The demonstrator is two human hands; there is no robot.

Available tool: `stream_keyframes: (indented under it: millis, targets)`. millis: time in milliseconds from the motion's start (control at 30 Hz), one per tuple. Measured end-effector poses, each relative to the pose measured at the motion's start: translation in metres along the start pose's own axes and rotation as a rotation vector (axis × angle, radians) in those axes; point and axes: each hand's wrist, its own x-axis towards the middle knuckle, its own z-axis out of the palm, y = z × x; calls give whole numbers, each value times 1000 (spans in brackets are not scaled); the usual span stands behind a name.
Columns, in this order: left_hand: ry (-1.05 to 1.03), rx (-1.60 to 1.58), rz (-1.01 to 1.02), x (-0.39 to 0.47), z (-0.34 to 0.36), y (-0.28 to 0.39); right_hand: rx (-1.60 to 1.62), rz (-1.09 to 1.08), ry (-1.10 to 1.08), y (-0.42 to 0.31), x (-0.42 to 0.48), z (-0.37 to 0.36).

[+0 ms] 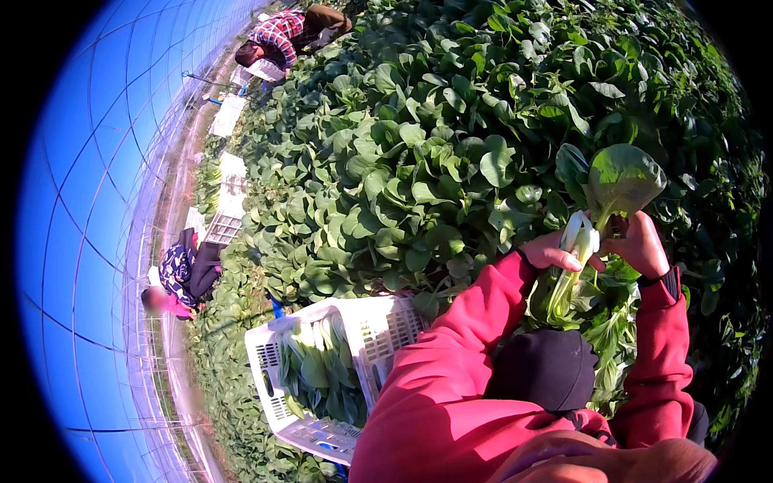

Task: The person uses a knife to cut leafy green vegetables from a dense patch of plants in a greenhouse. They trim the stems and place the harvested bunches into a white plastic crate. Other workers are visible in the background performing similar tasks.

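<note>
My left hand (552, 250), at the end of a red sleeve, grips a leafy green vegetable plant (567, 284) by its pale stalks; its light base points up and its leaves hang down. Close beside it, my right hand (645, 244) has its fingers at the stem of a broad round leaf (625, 178), which stands upright above both hands. Part of the right fingers is hidden behind the leaf and stalks. Beneath the hands lie loose, bright green leaves (613, 344). My dark-covered knee (543, 369) shows just below them.
A white plastic crate (383, 326) holding harvested greens (320, 368) stands at my left. Dense leafy plants (386, 199) fill the bed ahead. Two people bend at the far left, one in a checked shirt (281, 36), one in a patterned top (176, 268), near more crates (223, 226). Greenhouse hoops (90, 211) arch beyond.
</note>
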Motion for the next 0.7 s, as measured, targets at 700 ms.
stream_keyframes:
  millis: [700]
  targets:
    - [290,133,330,0,18,50,228,147,302,74,-15,-52]
